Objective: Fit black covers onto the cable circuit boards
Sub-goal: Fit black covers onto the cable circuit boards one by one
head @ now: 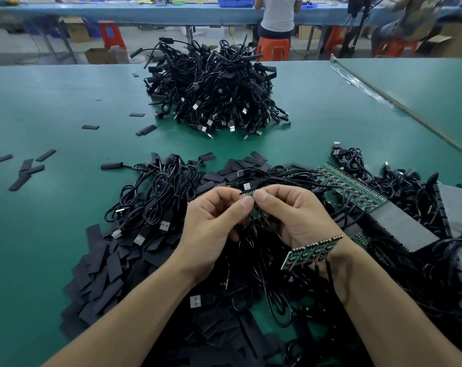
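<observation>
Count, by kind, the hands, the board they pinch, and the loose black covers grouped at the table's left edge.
Hands: 2 (left hand, right hand)
Pinched circuit board: 1
Loose black covers: 5
Total: 8

Green circuit board on cable, flat black covers heaped nearby

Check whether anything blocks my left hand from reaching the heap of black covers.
Nothing visible does. The heap of black covers lies bare just beside the left hand; loose cables overlap only its far edge.
</observation>
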Action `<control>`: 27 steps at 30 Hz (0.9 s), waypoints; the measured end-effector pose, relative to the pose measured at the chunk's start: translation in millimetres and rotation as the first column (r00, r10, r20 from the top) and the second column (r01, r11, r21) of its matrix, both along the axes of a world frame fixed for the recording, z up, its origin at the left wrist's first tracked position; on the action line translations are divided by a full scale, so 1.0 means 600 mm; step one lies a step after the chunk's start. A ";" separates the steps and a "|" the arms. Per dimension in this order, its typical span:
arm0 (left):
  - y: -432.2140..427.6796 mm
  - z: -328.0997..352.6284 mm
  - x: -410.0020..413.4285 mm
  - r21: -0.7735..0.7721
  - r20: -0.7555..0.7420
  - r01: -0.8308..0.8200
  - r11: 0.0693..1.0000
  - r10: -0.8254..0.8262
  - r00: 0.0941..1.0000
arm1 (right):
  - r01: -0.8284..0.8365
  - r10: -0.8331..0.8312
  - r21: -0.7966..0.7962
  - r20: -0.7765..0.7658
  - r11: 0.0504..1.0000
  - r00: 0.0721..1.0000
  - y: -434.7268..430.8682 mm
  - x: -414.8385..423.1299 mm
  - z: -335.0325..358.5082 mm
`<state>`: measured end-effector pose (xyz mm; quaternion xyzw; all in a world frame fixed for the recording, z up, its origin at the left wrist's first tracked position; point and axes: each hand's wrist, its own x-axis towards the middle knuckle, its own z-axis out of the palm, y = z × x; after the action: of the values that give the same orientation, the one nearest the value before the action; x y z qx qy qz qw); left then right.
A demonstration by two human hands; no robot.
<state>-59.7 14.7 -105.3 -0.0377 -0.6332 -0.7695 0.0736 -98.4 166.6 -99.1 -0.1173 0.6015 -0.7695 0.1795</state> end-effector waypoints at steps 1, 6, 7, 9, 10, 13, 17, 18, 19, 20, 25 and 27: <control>0.000 0.001 0.000 0.005 0.003 0.009 1.000 -0.009 1.000 | -0.006 0.006 -0.003 0.003 1.000 1.000 0.001 -0.001 -0.001; -0.005 0.002 -0.001 0.053 0.042 0.043 0.998 -0.045 0.998 | -0.041 0.041 0.006 0.000 0.999 0.999 0.001 -0.003 -0.003; -0.005 0.002 -0.001 0.058 0.048 0.046 0.997 -0.049 0.998 | -0.043 0.043 0.009 -0.006 0.999 0.999 0.001 -0.003 -0.003; -0.005 0.001 -0.002 0.054 0.053 0.033 0.998 -0.036 0.998 | -0.037 0.038 0.018 -0.015 0.999 0.999 0.001 -0.003 -0.004; -0.004 0.000 -0.002 0.044 0.054 0.023 0.999 -0.025 0.998 | -0.030 0.030 0.026 -0.019 0.999 0.999 0.001 -0.004 -0.006; -0.003 -0.002 -0.003 0.035 0.048 -0.001 0.999 -0.001 0.999 | -0.005 0.007 0.062 -0.036 0.998 0.999 0.000 -0.005 -0.010; -0.005 -0.004 -0.005 0.056 0.058 -0.003 0.998 0.000 0.998 | 0.000 0.005 0.090 -0.060 0.996 0.998 -0.001 -0.005 -0.013; -0.006 -0.004 -0.005 0.063 0.061 0.003 0.998 -0.007 0.998 | -0.005 0.010 0.089 -0.061 0.996 0.998 -0.001 -0.006 -0.013; -0.007 -0.004 -0.005 0.075 0.064 0.011 0.997 -0.016 0.998 | -0.014 0.020 0.088 -0.062 0.996 0.998 0.000 -0.006 -0.014; -0.008 -0.003 -0.005 0.094 0.068 0.021 0.995 -0.027 0.997 | -0.024 0.029 0.087 -0.062 0.996 0.998 0.000 -0.006 -0.014; -0.008 -0.001 -0.003 0.119 0.045 0.063 0.991 -0.069 0.997 | -0.008 0.019 0.123 -0.083 0.992 0.996 0.000 -0.007 -0.015; -0.008 -0.002 -0.003 0.089 0.037 0.051 0.995 -0.055 0.998 | -0.022 0.030 0.108 -0.072 0.994 0.997 0.001 -0.006 -0.013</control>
<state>-61.7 10.0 -106.5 -0.0361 -0.5989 -0.7989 0.0423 -102.0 167.1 -106.9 -0.1435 0.6466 -0.7289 0.1731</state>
